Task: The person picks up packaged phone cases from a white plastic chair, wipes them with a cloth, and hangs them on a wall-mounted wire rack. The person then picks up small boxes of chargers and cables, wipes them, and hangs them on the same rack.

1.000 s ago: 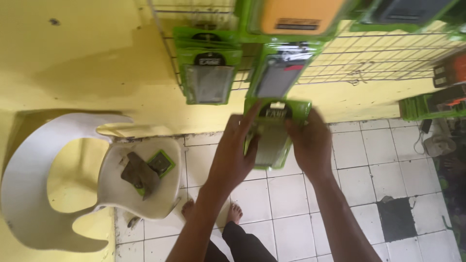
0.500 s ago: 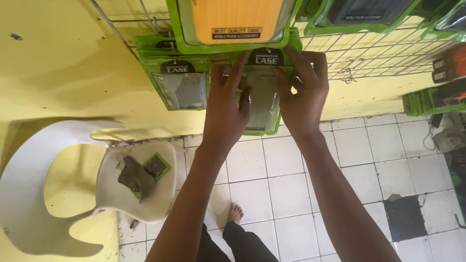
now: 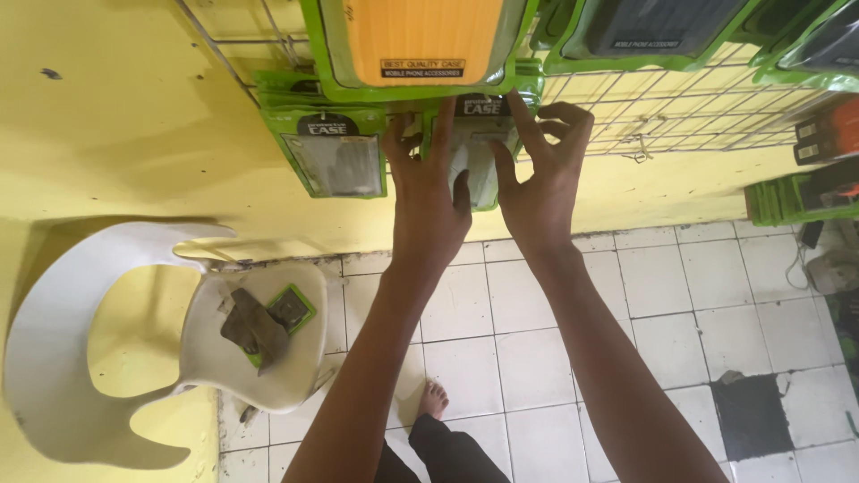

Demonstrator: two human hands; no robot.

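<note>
Green-backed case packet (image 3: 479, 148) sits against wire rack (image 3: 680, 98); your left hand (image 3: 429, 192) and right hand (image 3: 537, 179) pinch its top edges, grip clenched, steadying header at hook height beside neighbouring packet (image 3: 335, 161).

A yellow wall (image 3: 134, 134) carries a wire grid rack (image 3: 680, 107) near its top. Below lies a floor of white tiles (image 3: 680, 304) (one tile (image 3: 761, 416) is dark, at lower right). A white plastic chair (image 3: 98, 358) stands against the wall on the left, soft daylight falling across its seat.
</note>
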